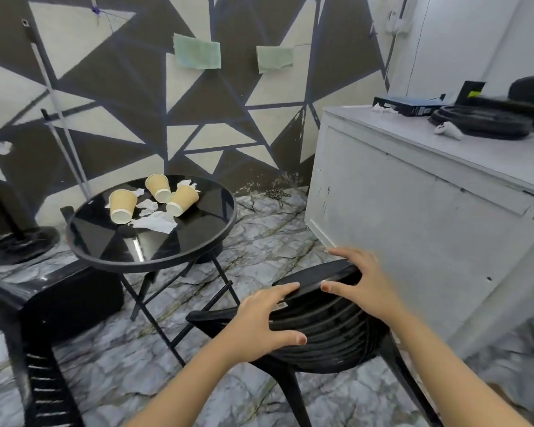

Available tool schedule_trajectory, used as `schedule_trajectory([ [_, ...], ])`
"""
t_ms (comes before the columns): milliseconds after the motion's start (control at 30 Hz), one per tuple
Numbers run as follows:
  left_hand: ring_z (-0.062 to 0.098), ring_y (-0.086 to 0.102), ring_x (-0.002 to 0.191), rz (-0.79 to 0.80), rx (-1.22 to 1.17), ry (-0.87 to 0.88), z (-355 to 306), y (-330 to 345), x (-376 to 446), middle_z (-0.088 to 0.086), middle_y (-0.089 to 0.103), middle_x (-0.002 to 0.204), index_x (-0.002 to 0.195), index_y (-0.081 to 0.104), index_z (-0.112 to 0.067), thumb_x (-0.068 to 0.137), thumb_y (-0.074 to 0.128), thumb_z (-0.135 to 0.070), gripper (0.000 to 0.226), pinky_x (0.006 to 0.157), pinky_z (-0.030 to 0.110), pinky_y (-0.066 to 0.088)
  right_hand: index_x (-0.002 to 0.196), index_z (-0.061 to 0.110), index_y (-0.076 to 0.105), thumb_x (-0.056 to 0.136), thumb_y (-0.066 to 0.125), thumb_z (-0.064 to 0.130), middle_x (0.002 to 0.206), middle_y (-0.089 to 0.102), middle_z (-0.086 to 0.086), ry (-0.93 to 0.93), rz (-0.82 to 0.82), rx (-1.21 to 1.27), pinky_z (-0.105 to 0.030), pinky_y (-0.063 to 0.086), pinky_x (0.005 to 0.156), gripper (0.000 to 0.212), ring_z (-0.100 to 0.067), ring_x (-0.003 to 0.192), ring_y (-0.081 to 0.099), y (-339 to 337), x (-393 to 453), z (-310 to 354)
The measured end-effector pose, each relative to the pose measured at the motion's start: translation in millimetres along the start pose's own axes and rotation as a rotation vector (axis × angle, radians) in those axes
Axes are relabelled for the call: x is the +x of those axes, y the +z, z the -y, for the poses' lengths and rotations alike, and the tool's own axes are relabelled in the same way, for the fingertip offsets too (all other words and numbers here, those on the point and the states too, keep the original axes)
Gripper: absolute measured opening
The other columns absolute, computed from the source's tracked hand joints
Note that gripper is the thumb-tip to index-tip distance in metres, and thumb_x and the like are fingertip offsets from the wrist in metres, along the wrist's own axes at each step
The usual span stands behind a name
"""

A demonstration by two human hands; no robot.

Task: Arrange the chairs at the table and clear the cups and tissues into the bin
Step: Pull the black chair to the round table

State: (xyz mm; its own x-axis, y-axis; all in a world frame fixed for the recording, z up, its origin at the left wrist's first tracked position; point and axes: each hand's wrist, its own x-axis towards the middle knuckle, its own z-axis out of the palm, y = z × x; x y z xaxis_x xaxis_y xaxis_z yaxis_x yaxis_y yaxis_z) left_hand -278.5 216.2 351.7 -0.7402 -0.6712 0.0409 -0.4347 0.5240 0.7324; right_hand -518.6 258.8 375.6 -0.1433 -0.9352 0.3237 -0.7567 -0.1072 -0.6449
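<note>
A black plastic chair (324,331) stands right of the table, its slatted back facing me. My left hand (265,322) rests on the top of the backrest with fingers spread. My right hand (361,282) lies on the same top rail, fingers also apart, not clearly wrapped around it. The round black glass table (198,241) carries three tan paper cups (122,206) (158,188) (182,200) lying on their sides among crumpled white tissues (154,221). A second black chair (43,349) is at the lower left.
A grey cabinet (413,211) stands close on the right, with black cases and a white controller on top. A fan base (19,241) sits on the floor at far left. The floor is marbled tile; a patterned wall stands behind the table.
</note>
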Motion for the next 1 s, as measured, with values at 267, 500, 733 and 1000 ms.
schedule_trajectory([
  [267, -0.017, 0.041, 0.118, -0.104, -0.176, -0.043, 28.7, 0.7, -7.6, -0.029, 0.049, 0.129, 0.121, 0.049, -0.05, 0.083, 0.061, -0.044, 0.04, 0.095, 0.006, 0.033, 0.085, 0.048, 0.062, 0.061, 0.083, 0.036, 0.106, 0.052, 0.029, 0.067, -0.046, 0.02, 0.003, 0.022, 0.089, 0.034, -0.003, 0.109, 0.041, -28.5, -12.3, -25.6],
  [500, -0.013, 0.046, 0.109, -0.095, -0.081, -0.113, 53.3, 0.4, 5.1, -0.032, 0.055, 0.113, 0.107, 0.051, -0.057, 0.085, 0.047, -0.054, 0.022, 0.096, 0.02, 0.036, 0.081, 0.034, 0.068, 0.064, 0.084, 0.023, 0.112, 0.052, 0.017, 0.149, -0.08, 0.056, -0.013, 0.026, 0.095, 0.026, -0.01, 0.117, 0.04, -45.3, -12.8, -38.9],
  [733, 0.004, 0.05, 0.112, -0.11, -0.134, -0.207, 89.5, 3.8, 21.2, -0.019, 0.06, 0.114, 0.1, 0.062, -0.049, 0.078, 0.058, -0.055, 0.024, 0.098, 0.03, 0.039, 0.089, 0.037, 0.065, 0.062, 0.084, 0.02, 0.14, 0.033, 0.015, 0.182, -0.119, 0.122, -0.029, 0.025, 0.105, 0.037, -0.009, 0.132, 0.029, -60.3, -15.0, -59.3],
  [1000, -0.003, 0.058, 0.092, -0.151, -0.242, -0.158, 89.4, 4.9, 59.8, -0.01, 0.067, 0.097, 0.09, 0.065, -0.049, 0.059, 0.062, -0.065, 0.035, 0.075, 0.017, 0.044, 0.088, 0.033, 0.065, 0.063, 0.084, 0.02, 0.136, 0.038, 0.011, 0.289, -0.185, 0.176, -0.027, 0.027, 0.1, 0.034, -0.006, 0.124, 0.037, -73.9, -15.8, -88.4],
])
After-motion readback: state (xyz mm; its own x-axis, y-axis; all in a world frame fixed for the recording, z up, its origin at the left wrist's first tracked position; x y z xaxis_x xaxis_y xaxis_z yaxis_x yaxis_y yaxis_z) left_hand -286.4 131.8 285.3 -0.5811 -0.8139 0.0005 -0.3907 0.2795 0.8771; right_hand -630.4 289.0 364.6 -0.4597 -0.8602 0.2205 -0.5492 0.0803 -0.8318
